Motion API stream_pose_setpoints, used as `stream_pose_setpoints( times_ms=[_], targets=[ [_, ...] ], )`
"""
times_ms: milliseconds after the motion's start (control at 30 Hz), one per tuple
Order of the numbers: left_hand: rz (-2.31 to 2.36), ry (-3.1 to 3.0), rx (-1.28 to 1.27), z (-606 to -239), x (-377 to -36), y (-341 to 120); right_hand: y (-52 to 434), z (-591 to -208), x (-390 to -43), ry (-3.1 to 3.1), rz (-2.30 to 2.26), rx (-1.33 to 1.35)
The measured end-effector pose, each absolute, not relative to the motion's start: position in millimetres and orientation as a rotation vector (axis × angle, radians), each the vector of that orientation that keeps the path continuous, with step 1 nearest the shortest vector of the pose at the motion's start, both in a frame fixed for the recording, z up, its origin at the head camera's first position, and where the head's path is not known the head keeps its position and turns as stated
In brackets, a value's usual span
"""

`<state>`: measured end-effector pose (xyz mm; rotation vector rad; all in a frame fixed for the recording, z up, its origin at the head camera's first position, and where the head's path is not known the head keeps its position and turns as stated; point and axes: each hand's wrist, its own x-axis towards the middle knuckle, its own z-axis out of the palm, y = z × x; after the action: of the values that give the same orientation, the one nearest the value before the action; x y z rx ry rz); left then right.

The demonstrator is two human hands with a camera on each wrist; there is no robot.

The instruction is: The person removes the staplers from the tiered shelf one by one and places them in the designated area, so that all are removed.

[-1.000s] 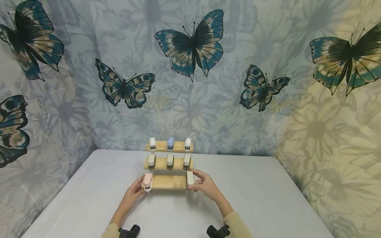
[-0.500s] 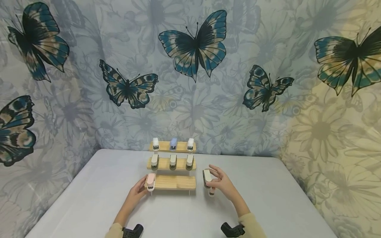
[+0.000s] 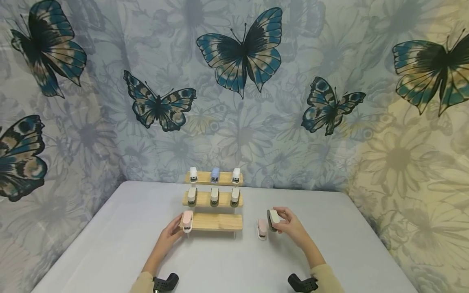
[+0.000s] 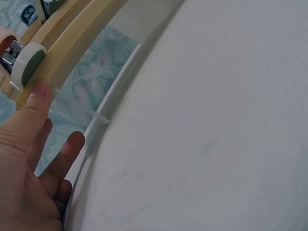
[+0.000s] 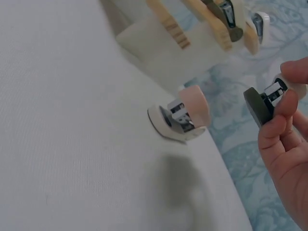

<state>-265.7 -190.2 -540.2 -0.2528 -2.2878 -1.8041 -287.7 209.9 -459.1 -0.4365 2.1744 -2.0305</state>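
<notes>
Left hand [image 3: 171, 234] has its thumb on the end of the lowest shelf [image 3: 220, 222], fingers part-hidden, pinch or mere touch unclear; pink stapler [image 3: 261, 228] stands on desk [image 3: 227, 260] between hands, nearer the right; then cream stapler [image 3: 273, 216], base turned left, long axis fore-and-aft, right side hidden by pinching fingers of right hand [image 3: 292, 227].

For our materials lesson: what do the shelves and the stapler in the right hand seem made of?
Shelves: probably wood, smooth, matt, judging by grain lines. Stapler: likely plastic, smooth, fairly matt, each part evenly coloured; silvery inner parts suggest metal.
</notes>
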Motion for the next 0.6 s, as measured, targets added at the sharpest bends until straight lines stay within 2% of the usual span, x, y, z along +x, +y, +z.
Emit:
stream_pose_setpoints(
  times_ms=[233, 467, 600],
  targets=[
    [-1.760, -2.314, -0.283, -538.4, -266.2, -190.0, 219.6, -454.7, -282.6, 2.233, -2.033, -0.455],
    [-1.757, -2.307, -0.270, -539.7, -266.5, -189.7, 239.3, -494.1, -300.6, 2.362, -1.977, -0.464],
    [-1.757, -2.291, -0.268, -539.8, -266.2, -189.8, 242.1, -502.4, -301.7, 2.379, -1.947, -0.431]
  ],
)
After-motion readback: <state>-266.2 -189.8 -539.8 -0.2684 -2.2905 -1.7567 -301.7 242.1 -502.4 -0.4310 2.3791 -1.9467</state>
